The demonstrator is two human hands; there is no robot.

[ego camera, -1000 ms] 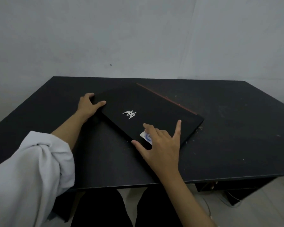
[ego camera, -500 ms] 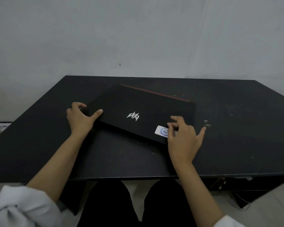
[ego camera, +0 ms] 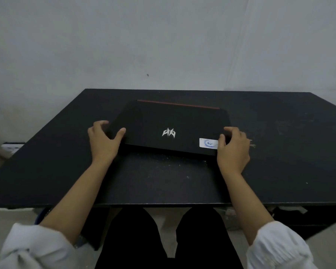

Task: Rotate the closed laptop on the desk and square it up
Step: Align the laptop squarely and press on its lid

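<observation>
Though nearly parallel with the tabletop (ego camera: 279, 171) edge, closed laptop (ego camera: 175, 121) lies mid-tabletop, near edge slightly skewed. Left hand (ego camera: 103, 140) grip clasps near-left corner; right hand (ego camera: 233, 147) grip clasps near-right corner. Remaining, by judgement: small final squaring, release.

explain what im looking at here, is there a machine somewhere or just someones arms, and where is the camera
No machine: these are a person's two bare arms, filmed by one camera worn on the head, looking forward and down. A closed black laptop lies on a dark desk, with a silver logo and a white sticker on its lid. The left hand grips its near left corner; the right hand grips its near right corner. The laptop sits slightly askew to the desk's front edge.
</observation>
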